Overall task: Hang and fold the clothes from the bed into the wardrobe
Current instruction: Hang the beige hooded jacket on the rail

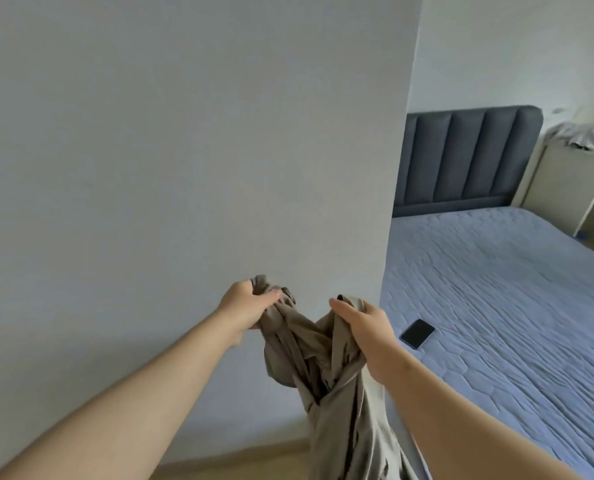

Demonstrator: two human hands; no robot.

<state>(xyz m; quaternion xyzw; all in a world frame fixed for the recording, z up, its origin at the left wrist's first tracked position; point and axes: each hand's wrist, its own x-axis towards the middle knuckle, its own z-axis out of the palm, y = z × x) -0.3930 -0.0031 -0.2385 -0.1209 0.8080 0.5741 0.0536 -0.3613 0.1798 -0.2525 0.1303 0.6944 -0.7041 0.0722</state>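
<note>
1. The garment [323,375], a beige piece, hangs in the air in front of a plain grey wall [184,133], just off the corner of the bed [496,306]. Its lower part runs out of the bottom of the view, so I cannot say how long it is or what kind of piece it is.
2. The left hand [250,303] has its fingers curled round a bunched top edge, with the thumb laid over the cloth. The right hand [364,327] grips another bunch of that edge, a little lower and apart from the left. The cloth sags in a dip between them.
3. From the drape I'd judge it light and quite limp. It looks like thin cloth, falling in soft ropes and twisted on itself below the hands. Nothing about it seems stiff or breakable.
4. It looks slightly smooth, so a loose pinch might let it slide. A full-fingered hold on a seam or hem should serve better than one on a flat panel.
5. For hanging or folding, I'd take it by the shoulders or waistband, whichever that top edge is. With the hands spread wide, the twist should drop out with a shake.
6. A dark phone [417,333] lies on the bed near its edge, close to the hanging cloth, and a swing of the garment could catch it.
7. More clothes [586,136] lie heaped on a pale unit [565,188] beside the headboard [461,161].
</note>
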